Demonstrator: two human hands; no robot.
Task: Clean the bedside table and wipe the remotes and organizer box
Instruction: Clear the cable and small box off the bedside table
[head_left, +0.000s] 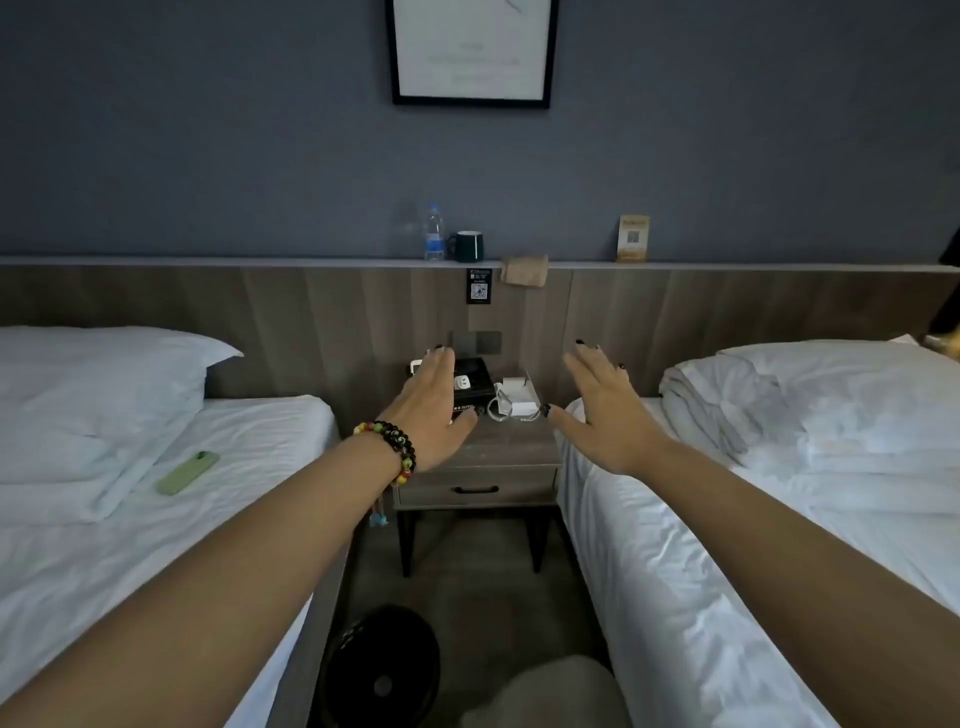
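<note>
Above one bedside table (511, 452) at 12 o'clock, my left hand (434, 410) and right hand (608, 410) hover spread flat, holding nothing, over one black organizer box (475, 382).

The bedside table (511, 453), grey wood-grain with one drawer and dark legs, is standing between two beds. The black organizer box (475, 378) is sitting at its 11 o'clock area, partly hidden. No remote is showing clearly enough to identify.
</note>
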